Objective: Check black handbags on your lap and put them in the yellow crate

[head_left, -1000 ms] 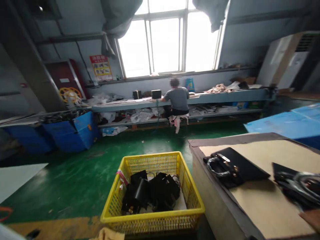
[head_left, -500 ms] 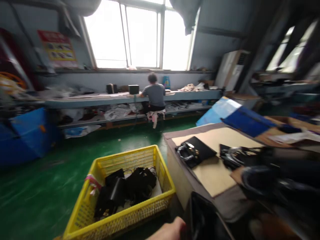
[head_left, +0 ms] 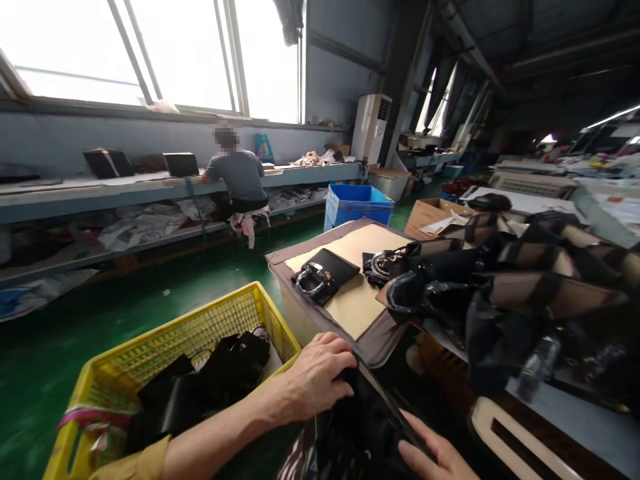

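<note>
In the head view, with the clock face centred on the picture, a black bag (head_left: 373, 420) is between five and six o'clock, its long rim slanting down to the right. The left hand (head_left: 323, 373) is at six, fingers curled and closed over the bag's upper end. The right hand (head_left: 437, 450) is at five, half closed along the lower rim, thumb on the near side; the frame cuts it off.

At eight, a yellow crate (head_left: 200, 317) holds black pieces (head_left: 237, 360); the left forearm passes in front of its near edge. Just below centre is a cloth-edged table (head_left: 353, 317), its near corner beyond the hands, with a flat black bag (head_left: 337, 270) on its board. A row of bags (head_left: 530, 293) crowds three to four o'clock. A pale slotted piece (head_left: 481, 412) bounds the right hand's outer side.

Green floor (head_left: 220, 267) runs between the crate and the bench (head_left: 315, 177), where a person (head_left: 237, 177) sits at ten.
</note>
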The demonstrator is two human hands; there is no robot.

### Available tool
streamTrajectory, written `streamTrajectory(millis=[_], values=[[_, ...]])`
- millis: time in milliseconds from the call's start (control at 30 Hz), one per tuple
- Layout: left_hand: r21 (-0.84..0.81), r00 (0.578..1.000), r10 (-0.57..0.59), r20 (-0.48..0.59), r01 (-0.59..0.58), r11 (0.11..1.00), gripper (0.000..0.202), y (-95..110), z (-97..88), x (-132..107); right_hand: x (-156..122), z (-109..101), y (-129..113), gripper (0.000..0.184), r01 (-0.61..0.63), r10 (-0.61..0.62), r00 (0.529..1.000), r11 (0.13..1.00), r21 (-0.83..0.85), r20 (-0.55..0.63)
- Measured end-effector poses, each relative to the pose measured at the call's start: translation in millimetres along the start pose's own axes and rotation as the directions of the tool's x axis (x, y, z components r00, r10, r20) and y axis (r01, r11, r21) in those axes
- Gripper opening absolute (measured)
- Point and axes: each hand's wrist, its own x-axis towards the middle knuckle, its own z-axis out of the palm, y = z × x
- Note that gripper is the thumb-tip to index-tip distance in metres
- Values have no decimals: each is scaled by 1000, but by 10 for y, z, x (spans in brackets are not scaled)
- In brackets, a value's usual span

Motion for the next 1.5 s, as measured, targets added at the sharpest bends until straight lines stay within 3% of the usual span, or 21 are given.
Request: streamTrajectory(millis=[100, 300, 533, 667, 833, 933, 1033, 1133, 1267, 1433, 1500], values=[[-21, 986, 148, 73, -147, 989, 36, -174, 121, 217, 25, -6, 53, 61, -65, 62, 997, 994, 93, 38], [-133, 974, 157, 161, -136, 982, 32, -388, 228, 367, -49, -18, 115, 63, -121, 104, 992, 932, 341, 66], [-69, 969, 165, 182, -155, 985, 26, -347, 303, 453, -37, -67, 126, 56, -120, 119, 993, 957, 263, 19], [-19, 947, 178, 268, -180, 984, 24, -388, 428, 592, 26, -54, 204, 59, -113, 110, 994, 966, 232, 24], [-122, 898, 207, 389, -173, 977, 13, -496, 516, 695, -4, -69, 207, 56, -164, 164, 986, 949, 271, 22], [-113, 900, 143, 412, -106, 988, 12, -487, 534, 702, -11, -88, 245, 55, -133, 135, 991, 959, 249, 7], [-24, 910, 2, 414, 9, 1000, 12, -432, 577, 712, -3, -75, 341, 50, -113, 123, 987, 989, 99, -102], [43, 903, -92, 420, 82, 996, 12, -377, 637, 735, -13, -22, 417, 41, -170, 108, 938, 971, -167, -329], [69, 903, -92, 420, 70, 995, 13, -336, 692, 760, -31, 82, 478, 34, -187, -86, 834, 885, -427, -545], [79, 900, -97, 426, 70, 994, 14, -297, 690, 755, -8, 213, 578, 27, -26, -454, 693, 761, -649, -560], [81, 896, -97, 434, 68, 994, 15, -281, 674, 744, 4, 258, 603, 18, 15, -509, 677, 732, -681, -532]])
